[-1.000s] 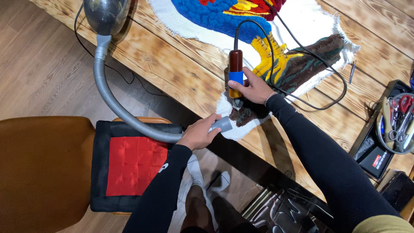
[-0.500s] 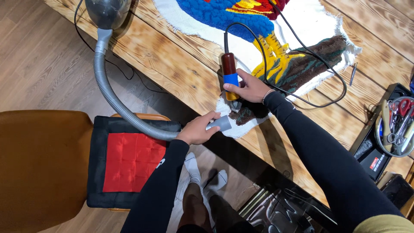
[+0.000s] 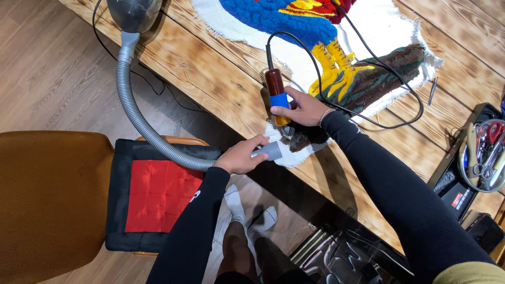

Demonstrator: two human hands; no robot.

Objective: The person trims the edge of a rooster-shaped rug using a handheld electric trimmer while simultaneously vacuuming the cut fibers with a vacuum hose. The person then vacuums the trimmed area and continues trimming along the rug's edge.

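Observation:
A tufted rug with blue, yellow, red and brown pile on white backing lies on the wooden table. My right hand grips a corded tool with a brown handle and blue tape band, its tip down on the rug's near corner. My left hand holds the grey nozzle of a vacuum hose against the same corner at the table's edge. Both arms wear black sleeves.
The vacuum body sits at the table's far left corner. A round tin of scissors and tools stands at right on a black case. A chair with a red and black cushion is below left. A black cord crosses the rug.
The view has shifted slightly. My right hand has moved the corded tool a little left along the rug's corner. My left hand keeps the nozzle at the same spot.

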